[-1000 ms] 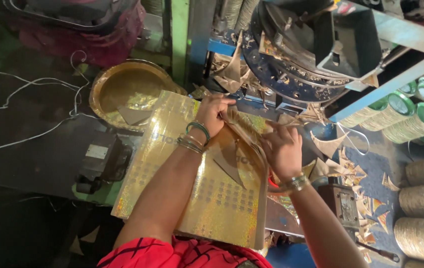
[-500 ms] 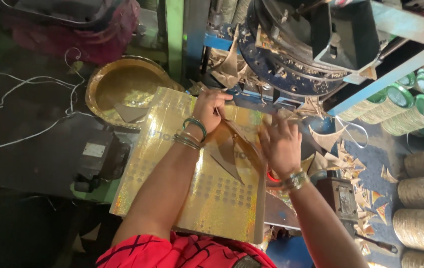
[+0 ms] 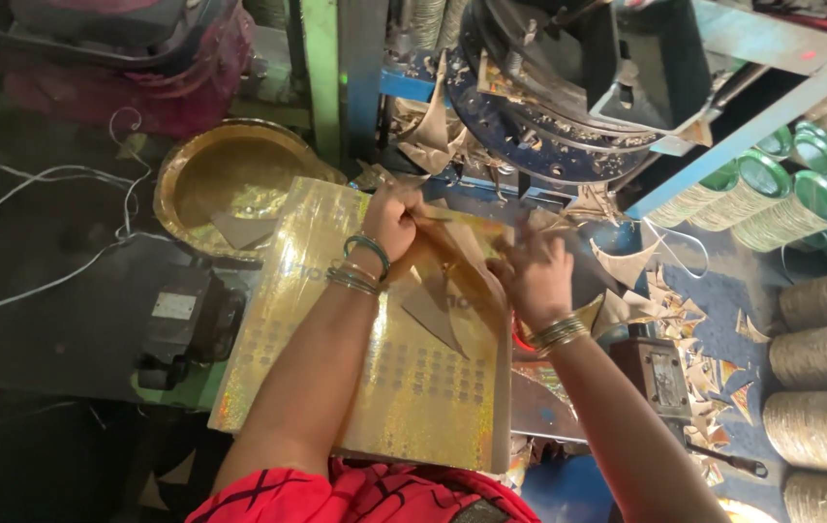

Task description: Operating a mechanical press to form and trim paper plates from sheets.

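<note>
Head view: one gold foil sheet (image 3: pixel 375 387) lies on the machine bed, long axis running from the person toward the press (image 3: pixel 568 87). Left hand (image 3: pixel 396 218) is closed on its far edge; right hand (image 3: pixel 535 276), fingers curled, grips it alongside. One gold plate (image 3: pixel 191 174) sits left; three green-rimmed stacks (image 3: pixel 762 184) lie right.

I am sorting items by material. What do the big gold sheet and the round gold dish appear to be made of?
The gold sheet under both hands looks like foil-laminated paperboard: glittery holographic sheen, flat and stiff, with brown board showing on a scrap. The round dish seems pressed from similar gold-coated board, with a shiny, raised rim; thin metal cannot be excluded.
</note>
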